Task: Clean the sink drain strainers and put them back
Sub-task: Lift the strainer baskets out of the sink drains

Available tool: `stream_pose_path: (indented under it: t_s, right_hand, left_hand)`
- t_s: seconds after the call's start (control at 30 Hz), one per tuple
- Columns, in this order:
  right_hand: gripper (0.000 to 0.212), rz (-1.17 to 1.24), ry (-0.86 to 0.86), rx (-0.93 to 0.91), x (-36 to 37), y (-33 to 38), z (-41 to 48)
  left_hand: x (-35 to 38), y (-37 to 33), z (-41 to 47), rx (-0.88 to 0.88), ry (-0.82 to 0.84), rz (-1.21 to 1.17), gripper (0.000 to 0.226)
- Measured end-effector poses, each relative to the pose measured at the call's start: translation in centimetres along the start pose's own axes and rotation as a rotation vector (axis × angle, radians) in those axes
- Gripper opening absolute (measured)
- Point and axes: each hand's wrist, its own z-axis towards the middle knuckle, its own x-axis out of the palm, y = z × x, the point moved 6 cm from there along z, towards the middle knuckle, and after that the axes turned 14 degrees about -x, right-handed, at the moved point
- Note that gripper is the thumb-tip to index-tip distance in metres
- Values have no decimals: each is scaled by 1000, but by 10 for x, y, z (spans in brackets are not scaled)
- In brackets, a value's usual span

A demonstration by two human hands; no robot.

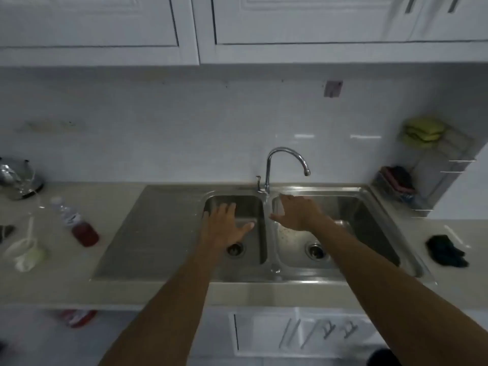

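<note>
Nearest, two bare forearms reach out over the front edge of a pale, smooth stone-look surface (66, 273). Set into it is a brushed stainless-steel double sink (264, 279) with a flat drainboard (153, 233) on its left.

Both drain strainers sit in place. The left strainer (235, 249) is a round metal ring with a dark centre in the floor of the smaller left basin. The right strainer (316, 250) is the same shape, in the wider right basin, whose floor near it looks wet and speckled.

The left hand (224, 228) hangs palm down above the left basin, just beyond its strainer. Its fingers (231, 210) are straight and spread wide, holding nothing. The right hand (295, 212) is over the back of the right basin, fingers (286, 199) also extended and empty (whether they touch the steel wall cannot be told).

On the surface to the left lie a clear plastic bottle (76, 223) of red liquid on its side and a crumpled whitish bag (25, 253). To the right lies a bunched dark cloth (446, 254).

Behind the hands a chrome gooseneck faucet (285, 154) arches toward the right basin. A wire rack (443, 165) in the right corner holds green sponges (422, 130). Glossy white wall tiles (184, 128) rise to panelled white cabinets (290, 22).
</note>
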Motion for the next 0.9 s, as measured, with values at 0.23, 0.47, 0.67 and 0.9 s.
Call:
stream_pose_path:
  t_s: [0.23, 0.47, 0.67, 0.9]
  right_hand:
    - [85, 88, 170, -14, 111, 23, 19]
    - [66, 139, 289, -109, 198, 30, 82]
    - [51, 143, 382, -149, 274, 8, 158]
    - [54, 108, 451, -136, 345, -5, 208]
  left_hand:
    - [71, 54, -14, -19, 19, 6, 80]
    - [131, 83, 13, -25, -15, 62, 86]
    - [185, 114, 69, -58, -56, 140, 92]
    - [218, 136, 99, -100, -24, 196, 94]
